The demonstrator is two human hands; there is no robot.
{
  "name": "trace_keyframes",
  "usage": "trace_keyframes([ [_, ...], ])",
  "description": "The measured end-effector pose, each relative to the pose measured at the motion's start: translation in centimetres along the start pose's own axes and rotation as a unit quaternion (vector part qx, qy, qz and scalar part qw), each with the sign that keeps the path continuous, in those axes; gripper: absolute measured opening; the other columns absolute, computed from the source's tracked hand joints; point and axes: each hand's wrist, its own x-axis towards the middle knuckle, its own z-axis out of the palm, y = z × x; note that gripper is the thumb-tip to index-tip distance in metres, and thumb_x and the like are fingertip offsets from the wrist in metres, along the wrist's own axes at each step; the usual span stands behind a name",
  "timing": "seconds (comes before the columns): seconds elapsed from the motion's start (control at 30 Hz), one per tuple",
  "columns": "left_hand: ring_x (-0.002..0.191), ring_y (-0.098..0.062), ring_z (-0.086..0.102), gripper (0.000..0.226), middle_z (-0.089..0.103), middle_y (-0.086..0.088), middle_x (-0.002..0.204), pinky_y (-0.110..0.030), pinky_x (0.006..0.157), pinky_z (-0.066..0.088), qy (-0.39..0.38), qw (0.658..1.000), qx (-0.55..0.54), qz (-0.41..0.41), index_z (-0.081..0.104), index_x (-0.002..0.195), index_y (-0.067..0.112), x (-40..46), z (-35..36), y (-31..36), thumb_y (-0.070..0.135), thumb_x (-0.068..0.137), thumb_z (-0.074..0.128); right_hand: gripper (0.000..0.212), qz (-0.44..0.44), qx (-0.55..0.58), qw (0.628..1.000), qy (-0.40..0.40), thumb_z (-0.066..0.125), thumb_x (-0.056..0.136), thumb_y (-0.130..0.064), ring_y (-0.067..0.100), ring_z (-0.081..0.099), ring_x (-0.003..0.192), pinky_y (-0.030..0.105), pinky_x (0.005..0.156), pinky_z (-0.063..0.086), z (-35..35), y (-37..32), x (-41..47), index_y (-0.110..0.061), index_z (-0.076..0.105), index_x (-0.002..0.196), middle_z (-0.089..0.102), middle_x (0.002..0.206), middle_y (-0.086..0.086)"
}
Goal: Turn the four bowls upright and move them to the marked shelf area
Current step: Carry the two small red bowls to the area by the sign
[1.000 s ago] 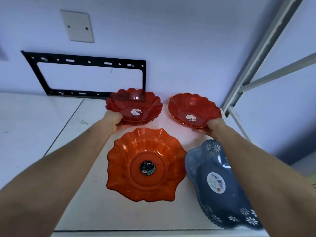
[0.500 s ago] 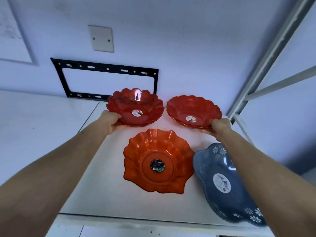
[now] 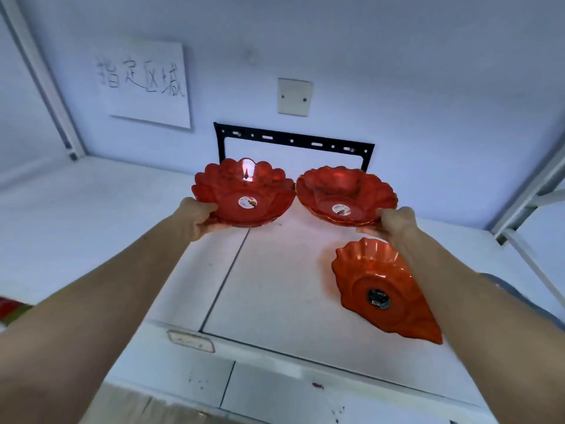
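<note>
Both hands were up in the head view, each pinching a red bowl by its near rim: my left hand [image 3: 200, 218] gripped the scalloped red bowl [image 3: 243, 192], thumb over the edge and the other digits underneath, and my right hand [image 3: 394, 221] gripped the gold-edged red bowl [image 3: 345, 195] the same way on its near right edge. The bowls sat beyond the hands, tilted so that their insides and base stickers faced me, and their inner rims looked to be touching or nearly so. I judged that to be the main risk: held only at one edge, either bowl could swing or slip out of the pinch, and a knock between the two rims would help it along. Below my right forearm the orange bowl [image 3: 382, 289] lay on the shelf [image 3: 275, 286], partly hidden by the arm, so a low sweep of that arm could have dragged it toward the shelf's front edge. A blue sliver [image 3: 504, 286] showed past the right forearm; I could not tell what it was. The paper sign [image 3: 143, 84] hung on the wall up to the left, well apart from both bowls, over a bare stretch of shelf.
</note>
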Motion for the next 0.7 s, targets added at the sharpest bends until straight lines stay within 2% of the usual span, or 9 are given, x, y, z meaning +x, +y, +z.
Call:
trace_keyframes([
  [0.07, 0.072, -0.029, 0.06, 0.015, 0.059, -0.021, 0.094, -0.049, 0.083, 0.055, 0.006, 1.0, 0.003, 0.001, 0.052, 0.106, -0.003, 0.2, -3.5, 0.8, -0.009, 0.095, 0.045, 0.007, -0.003, -0.003, 1.0, -0.003, 0.048, 0.088, 0.005, 0.049, 0.071, 0.074, 0.051, 0.075, 0.061, 3.3, 0.1, -1.7, 0.002, 0.051, 0.082, 0.067, 0.075, 0.029],
  [0.17, 0.072, -0.029, 0.06, 0.019, 0.058, -0.017, 0.085, -0.046, 0.061, 0.062, 0.017, 1.0, 0.014, 0.003, 0.049, 0.111, 0.0, 1.0, -9.4, 1.8, -0.009, 0.094, 0.045, 0.011, 0.003, -0.01, 1.0, -0.018, 0.05, 0.09, 0.003, 0.041, 0.07, 0.065, 0.045, 0.06, 0.063, 8.8, 0.4, -4.4, -0.001, 0.053, 0.08, 0.067, 0.072, 0.024],
  [0.27, 0.071, -0.03, 0.06, 0.015, 0.057, -0.018, 0.085, -0.037, 0.042, 0.059, 0.03, 0.999, 0.015, -0.005, 0.052, 0.102, -0.002, 2.2, -14.3, 2.4, -0.012, 0.092, 0.046, 0.011, 0.004, -0.007, 1.0, -0.028, 0.053, 0.088, 0.002, 0.042, 0.07, 0.07, 0.046, 0.072, 0.061, 13.7, 0.7, -6.0, -0.004, 0.053, 0.08, 0.068, 0.073, 0.021],
  [0.4, 0.068, -0.03, 0.059, 0.015, 0.056, -0.019, 0.081, -0.034, 0.037, 0.056, 0.049, 0.999, 0.001, -0.011, 0.053, 0.086, -0.003, 4.8, -19.4, 3.0, -0.015, 0.09, 0.045, 0.003, 0.005, -0.022, 0.999, -0.046, 0.056, 0.085, -0.003, 0.042, 0.072, 0.072, 0.047, 0.076, 0.06, 19.8, 0.4, -6.5, -0.002, 0.059, 0.085, 0.071, 0.078, 0.022],
  [0.5, 0.065, -0.03, 0.058, 0.02, 0.056, -0.019, 0.078, -0.032, 0.035, 0.055, 0.058, 0.998, -0.012, -0.004, 0.053, 0.077, -0.002, 6.9, -22.5, 3.9, -0.016, 0.089, 0.046, 0.016, -0.002, -0.044, 0.997, -0.056, 0.058, 0.079, -0.013, 0.042, 0.074, 0.074, 0.051, 0.078, 0.06, 24.2, 0.1, -4.6, -0.006, 0.063, 0.093, 0.075, 0.092, 0.02],
  [0.6, 0.057, -0.029, 0.063, 0.019, 0.057, -0.019, 0.077, -0.033, 0.035, 0.055, 0.069, 0.997, -0.025, 0.001, 0.053, 0.079, -0.003, 8.8, -25.3, 4.8, -0.016, 0.089, 0.045, 0.008, -0.009, -0.046, 0.997, -0.067, 0.053, 0.085, -0.002, 0.044, 0.074, 0.075, 0.05, 0.077, 0.061, 28.5, -0.9, -5.3, -0.006, 0.059, 0.087, 0.073, 0.093, 0.022],
  [0.7, 0.065, -0.029, 0.06, 0.015, 0.058, -0.019, 0.078, -0.035, 0.036, 0.056, 0.079, 0.996, -0.035, 0.001, 0.054, 0.088, -0.004, 10.7, -28.3, 5.9, -0.017, 0.089, 0.045, 0.013, -0.015, -0.045, 0.996, -0.072, 0.051, 0.086, 0.004, 0.044, 0.074, 0.075, 0.051, 0.074, 0.061, 32.5, -1.8, -6.4, -0.005, 0.061, 0.086, 0.073, 0.092, 0.021],
])
